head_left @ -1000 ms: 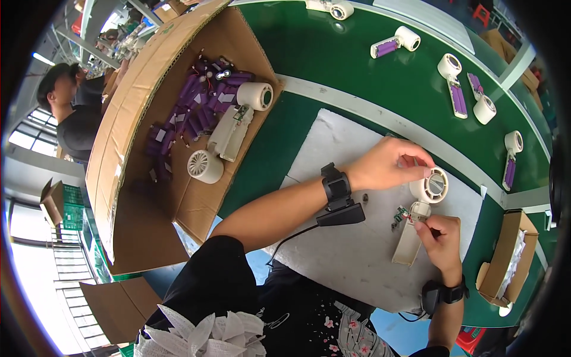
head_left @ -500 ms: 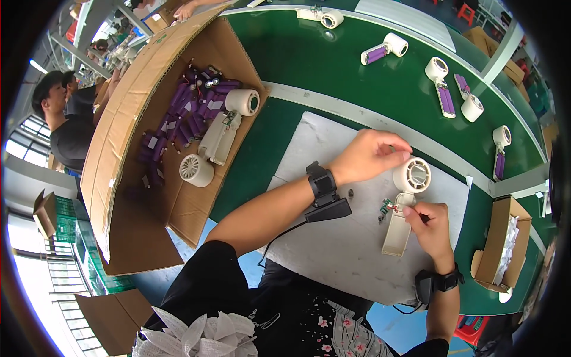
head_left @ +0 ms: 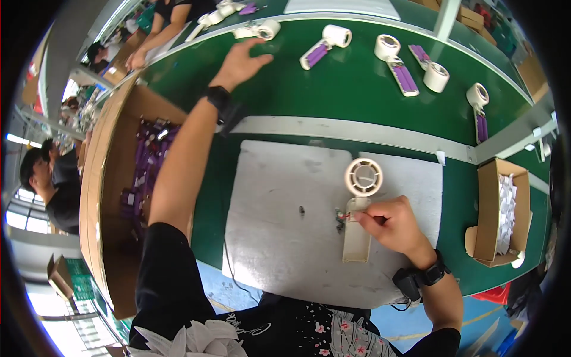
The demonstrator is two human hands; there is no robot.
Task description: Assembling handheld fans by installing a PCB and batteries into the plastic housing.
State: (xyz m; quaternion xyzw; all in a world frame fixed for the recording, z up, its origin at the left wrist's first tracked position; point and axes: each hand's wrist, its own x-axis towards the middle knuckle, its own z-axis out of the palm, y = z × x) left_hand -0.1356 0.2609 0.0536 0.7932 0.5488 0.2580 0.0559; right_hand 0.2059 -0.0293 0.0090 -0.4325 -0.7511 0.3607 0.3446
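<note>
An off-white handheld fan body [head_left: 363, 178] lies on the grey mat, its round head away from me and its open handle toward me. My right hand [head_left: 394, 225] pinches at the top of that handle, where thin red wires and a small circuit board [head_left: 340, 218] stick out to the left. The fingertips hide exactly what is between them. My left hand [head_left: 241, 62] reaches far out over the green surface, fingers spread and holding nothing. Just beyond it lies another white fan [head_left: 267, 30]; whether they touch I cannot tell.
A large cardboard box [head_left: 110, 172] of purple battery packs [head_left: 148, 154] stands at left, partly behind my left arm. Several fans with purple batteries [head_left: 402, 77] lie along the far green surface. A small box of white pieces [head_left: 505, 220] is at right. Another person's arm [head_left: 156, 38] shows far left.
My left hand has gone from beside the fan head to the far surface, its fingers spreading. The right hand stays at the fan handle. The whole view has shifted.
</note>
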